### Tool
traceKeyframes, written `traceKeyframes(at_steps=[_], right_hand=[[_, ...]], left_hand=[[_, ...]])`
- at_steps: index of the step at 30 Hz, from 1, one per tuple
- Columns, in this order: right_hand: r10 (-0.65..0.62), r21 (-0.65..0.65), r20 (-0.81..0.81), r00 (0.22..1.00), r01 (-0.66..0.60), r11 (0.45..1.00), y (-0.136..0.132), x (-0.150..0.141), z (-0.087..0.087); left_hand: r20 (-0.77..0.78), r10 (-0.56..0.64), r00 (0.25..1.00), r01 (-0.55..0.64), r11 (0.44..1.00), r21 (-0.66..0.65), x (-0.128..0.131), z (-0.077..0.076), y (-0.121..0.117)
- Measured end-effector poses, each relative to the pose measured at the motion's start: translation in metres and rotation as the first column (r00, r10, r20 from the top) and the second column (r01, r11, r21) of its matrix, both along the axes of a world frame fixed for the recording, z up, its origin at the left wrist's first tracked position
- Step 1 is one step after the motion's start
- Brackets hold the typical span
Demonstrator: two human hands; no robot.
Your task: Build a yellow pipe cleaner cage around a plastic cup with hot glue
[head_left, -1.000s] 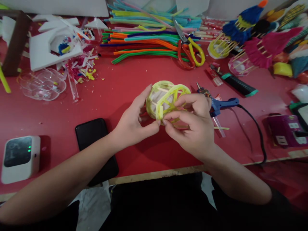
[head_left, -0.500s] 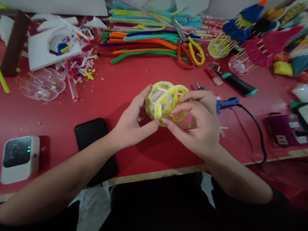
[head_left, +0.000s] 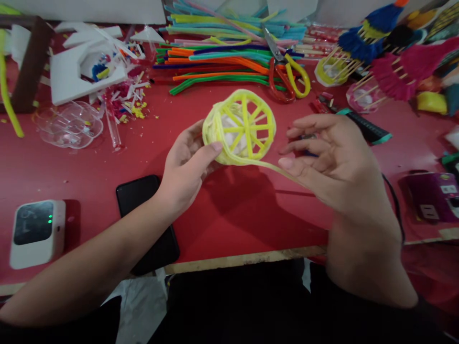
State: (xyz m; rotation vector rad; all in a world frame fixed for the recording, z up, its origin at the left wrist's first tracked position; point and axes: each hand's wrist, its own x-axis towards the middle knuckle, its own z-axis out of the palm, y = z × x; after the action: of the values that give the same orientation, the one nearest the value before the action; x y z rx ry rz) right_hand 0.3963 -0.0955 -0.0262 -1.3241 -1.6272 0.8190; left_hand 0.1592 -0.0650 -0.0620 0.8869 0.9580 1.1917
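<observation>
Gripping the likely light, crushable yellow frame (head_left: 245, 128), left fingers (head_left: 211, 152) wisely take its edge; whether right fingers (head_left: 315, 122) grip, can't tell!

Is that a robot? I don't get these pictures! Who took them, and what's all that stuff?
No robot here, just a person's two bare hands. One camera worn on the person's head took every picture, looking forward and down.

The left hand holds a round yellow frame with spokes like a wheel. A yellow strip runs from it to the right hand; whether the fingers pinch it is hard to tell.

On the red table lie colourful fuzzy sticks, scissors, white foam and a black phone.
</observation>
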Motion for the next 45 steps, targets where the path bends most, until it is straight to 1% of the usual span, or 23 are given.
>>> traceKeyframes(at_steps=[2,3,5,7,8,9,10,11,12,13,14,15,16,17,19,21,23,26,29,32,35,40,45], right_hand=[[-0.004,-0.031,0.056,0.998,0.005,1.000,-0.002,0.001,0.005],[0.040,-0.065,0.078,0.996,-0.035,0.997,-0.003,0.002,0.008],[0.217,-0.165,0.106,0.970,-0.198,0.966,-0.004,0.004,0.013],[0.410,-0.258,0.106,0.906,-0.374,0.891,-0.005,0.004,0.017],[0.460,-0.278,0.101,0.882,-0.419,0.865,-0.006,0.003,0.017],[0.450,-0.263,0.097,0.888,-0.414,0.872,-0.007,0.000,0.016],[0.371,-0.200,0.091,0.924,-0.348,0.916,-0.008,-0.003,0.013],[0.234,-0.094,0.079,0.969,-0.226,0.970,-0.008,-0.008,0.010],[0.065,0.047,0.053,0.996,-0.068,0.997,-0.009,-0.012,0.006],[-0.084,0.192,0.016,0.996,0.080,0.978,-0.009,-0.017,0.002],[-0.168,0.307,-0.009,0.986,0.163,0.938,-0.009,-0.021,-0.002],[-0.200,0.389,-0.022,0.980,0.192,0.901,-0.008,-0.024,-0.005],[-0.180,0.440,-0.010,0.984,0.166,0.882,-0.008,-0.026,-0.008],[-0.132,0.457,0.017,0.991,0.109,0.883,-0.007,-0.027,-0.011],[-0.027,0.435,0.066,0.997,-0.004,0.900,-0.007,-0.028,-0.013],[0.027,0.408,0.125,0.992,-0.076,0.910,-0.008,-0.030,-0.013],[0.013,0.408,0.179,0.984,-0.086,0.909,-0.009,-0.032,-0.013],[-0.056,0.444,0.239,0.969,-0.057,0.894,-0.009,-0.036,-0.014],[-0.106,0.471,0.271,0.957,-0.036,0.881,-0.009,-0.038,-0.014],[-0.153,0.517,0.296,0.943,-0.023,0.855,-0.009,-0.039,-0.015],[-0.178,0.529,0.319,0.931,-0.019,0.848,-0.010,-0.040,-0.015],[-0.145,0.544,0.294,0.945,-0.041,0.838,-0.011,-0.041,-0.014],[-0.151,0.535,0.357,0.922,-0.069,0.842,-0.010,-0.038,-0.014]], left_hand=[[0.038,0.073,0.997,-0.071,0.997,-0.033,0.000,0.002,0.001],[0.061,0.108,0.992,-0.105,0.993,-0.060,0.000,0.003,0.002],[0.108,0.165,0.980,-0.152,0.981,-0.120,0.000,0.006,0.005],[0.128,0.190,0.973,-0.168,0.971,-0.168,-0.001,0.009,0.007],[0.121,0.192,0.974,-0.168,0.968,-0.185,0.000,0.010,0.007],[0.104,0.188,0.977,-0.165,0.966,-0.198,0.000,0.011,0.007],[0.084,0.178,0.980,-0.158,0.965,-0.207,0.001,0.011,0.007],[0.066,0.163,0.984,-0.146,0.966,-0.212,0.001,0.012,0.006],[0.057,0.135,0.989,-0.120,0.971,-0.209,0.002,0.012,0.004],[0.054,0.093,0.994,-0.081,0.977,-0.196,0.003,0.012,0.001],[0.057,0.036,0.998,-0.025,0.985,-0.173,0.004,0.012,-0.001],[0.059,-0.032,0.998,0.041,0.989,-0.142,0.005,0.012,-0.004],[0.058,-0.106,0.993,0.112,0.988,-0.106,0.005,0.013,-0.007],[0.050,-0.177,0.983,0.180,0.981,-0.070,0.005,0.012,-0.009],[0.022,-0.289,0.957,0.289,0.957,-0.011,0.004,0.011,-0.011],[-0.012,-0.349,0.937,0.349,0.936,0.053,0.003,0.008,-0.011],[-0.058,-0.372,0.926,0.377,0.919,0.114,0.001,0.005,-0.009],[-0.155,-0.344,0.926,0.370,0.909,0.194,-0.001,0.002,-0.010],[-0.243,-0.262,0.934,0.327,0.901,0.286,-0.003,0.002,-0.015],[-0.306,-0.208,0.929,0.311,0.887,0.341,-0.003,0.004,-0.020],[-0.315,-0.173,0.933,0.287,0.887,0.361,-0.002,0.004,-0.022],[-0.312,-0.151,0.938,0.260,0.901,0.347,-0.001,0.003,-0.021],[-0.376,-0.109,0.920,0.255,0.896,0.365,-0.002,0.002,-0.020]])
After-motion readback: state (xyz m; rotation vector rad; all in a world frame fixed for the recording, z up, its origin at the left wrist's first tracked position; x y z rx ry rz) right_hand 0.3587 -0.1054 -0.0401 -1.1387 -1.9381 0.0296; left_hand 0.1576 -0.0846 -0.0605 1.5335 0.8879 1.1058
